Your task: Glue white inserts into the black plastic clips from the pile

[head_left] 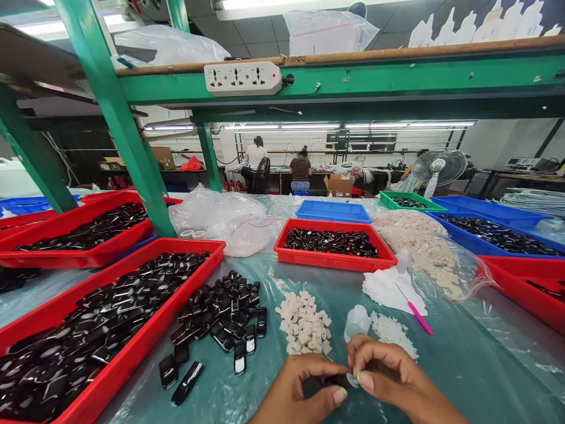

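Observation:
My left hand [304, 388] is closed around a dark, glossy plastic piece [336, 381], mostly covered by the fingers. Beside it, my right hand [392, 372] pinches a small, pale, translucent piece [352, 380] against the dark piece's end. Just beyond the hands lie a heap of cream-coloured small parts [304, 321], a translucent bottle [356, 323] and a pile of tiny white pieces [395, 334]. Loose black glossy plastic casings [225, 312] are heaped to the left. A pink-handled needle tool [419, 318] rests with its tip on a white cloth [384, 288].
Red trays of black casings stand at the left [212, 259] and back centre [335, 262]. Behind are a blue tray [333, 211] and plastic bags [251, 235]. A green shelf frame [375, 85] crosses above the table. Several people sit at far benches.

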Motion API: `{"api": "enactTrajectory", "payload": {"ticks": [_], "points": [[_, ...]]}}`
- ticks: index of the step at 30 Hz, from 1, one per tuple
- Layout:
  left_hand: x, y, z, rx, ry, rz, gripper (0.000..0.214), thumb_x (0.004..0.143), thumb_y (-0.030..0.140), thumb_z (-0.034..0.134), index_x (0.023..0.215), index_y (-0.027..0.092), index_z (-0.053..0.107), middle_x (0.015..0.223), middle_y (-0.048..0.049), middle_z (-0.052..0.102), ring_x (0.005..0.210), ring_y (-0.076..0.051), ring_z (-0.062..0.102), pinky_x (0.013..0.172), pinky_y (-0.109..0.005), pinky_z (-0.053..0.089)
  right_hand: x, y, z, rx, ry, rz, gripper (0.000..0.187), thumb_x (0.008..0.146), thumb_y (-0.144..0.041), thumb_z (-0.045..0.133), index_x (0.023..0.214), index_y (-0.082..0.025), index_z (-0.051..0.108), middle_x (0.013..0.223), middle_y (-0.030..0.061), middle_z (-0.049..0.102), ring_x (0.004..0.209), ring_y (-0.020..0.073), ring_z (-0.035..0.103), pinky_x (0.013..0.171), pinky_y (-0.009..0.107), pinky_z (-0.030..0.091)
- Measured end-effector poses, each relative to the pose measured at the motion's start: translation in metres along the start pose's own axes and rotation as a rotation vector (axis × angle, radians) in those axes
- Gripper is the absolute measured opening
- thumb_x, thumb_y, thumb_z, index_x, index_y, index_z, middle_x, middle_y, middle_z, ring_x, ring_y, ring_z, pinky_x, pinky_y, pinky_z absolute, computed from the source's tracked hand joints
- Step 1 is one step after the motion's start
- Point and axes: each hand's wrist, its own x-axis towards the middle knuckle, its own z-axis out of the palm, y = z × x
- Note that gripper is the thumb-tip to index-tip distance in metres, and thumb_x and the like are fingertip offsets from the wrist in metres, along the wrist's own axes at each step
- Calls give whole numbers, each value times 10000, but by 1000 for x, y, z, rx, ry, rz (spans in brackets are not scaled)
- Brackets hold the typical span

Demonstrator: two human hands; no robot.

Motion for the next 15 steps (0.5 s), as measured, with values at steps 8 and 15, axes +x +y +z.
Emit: {"api": "enactTrajectory", "payload": {"ticks": [8, 15], "points": [[0, 10, -2, 171, -2, 132, 231, 805, 332, 617, 974, 214, 721, 845, -86, 711, 789, -201, 623, 744, -300, 440, 3, 11, 3, 170, 56, 67, 252, 626, -454, 750, 718, -225, 704, 753, -11, 549, 694, 126, 507, 650, 226, 415], [1, 20, -2, 259, -9, 169, 249, 813, 302, 602, 988, 174, 725, 773, -103, 709, 721, -202, 617, 693, -292, 440, 2, 18, 9, 534, 72, 279, 200, 537, -323, 845, 645, -202, 729, 761, -9, 607, 683, 102, 591, 655, 227, 484]]}}
